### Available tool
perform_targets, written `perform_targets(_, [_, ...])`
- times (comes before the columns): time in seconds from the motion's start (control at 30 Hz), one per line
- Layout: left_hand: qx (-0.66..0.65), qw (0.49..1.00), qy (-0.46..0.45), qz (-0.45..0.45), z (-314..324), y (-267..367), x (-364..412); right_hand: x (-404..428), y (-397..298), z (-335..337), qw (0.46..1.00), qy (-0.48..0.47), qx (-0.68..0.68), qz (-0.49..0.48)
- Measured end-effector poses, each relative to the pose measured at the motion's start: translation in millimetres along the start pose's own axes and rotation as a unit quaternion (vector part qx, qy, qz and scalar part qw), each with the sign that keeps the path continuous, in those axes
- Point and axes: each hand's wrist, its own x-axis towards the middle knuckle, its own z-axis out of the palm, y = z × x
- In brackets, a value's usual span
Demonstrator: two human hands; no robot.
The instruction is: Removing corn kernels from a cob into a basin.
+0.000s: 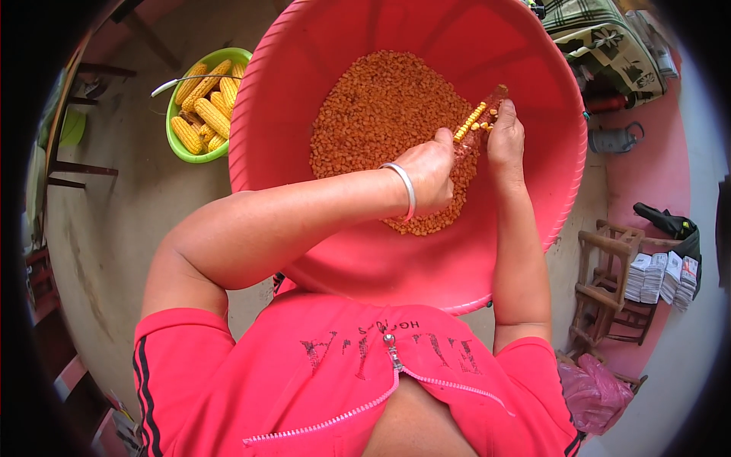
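A large red plastic tub point(400, 274) lies before me with a heap of loose corn kernels point(377, 114) in it. Over the heap's right side, my left hand point(431, 171), with a metal bangle at its wrist, grips the lower end of a mostly stripped corn cob point(469, 140). Toward the cob's upper end, my right hand point(506, 140) holds it with the thumb on top. One row of yellow kernels and a few scattered ones remain on the cob. The fingers of both hands are partly hidden.
A green basin point(169, 128) of whole yellow corn cobs point(212, 116) stands left of the tub. Wooden stools point(599, 280), stacked paper bundles point(662, 277) and a pink plastic bag point(597, 394) are at the right. A grey jug point(614, 140) stands beyond the tub's right rim.
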Motion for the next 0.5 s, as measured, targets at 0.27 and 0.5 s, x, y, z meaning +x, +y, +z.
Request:
perform_targets(0.27, [0.115, 0.983, 0.134, 0.047, 9.7, -14.3, 4.2, -27.6, -29.6, 16.8, 0.983, -0.040, -0.181, 0.006])
perform_targets(0.5, [0.108, 0.991, 0.077, 0.035, 6.3, -9.3, 4.0, -15.9, -8.6, 13.5, 0.990, -0.040, -0.134, 0.002])
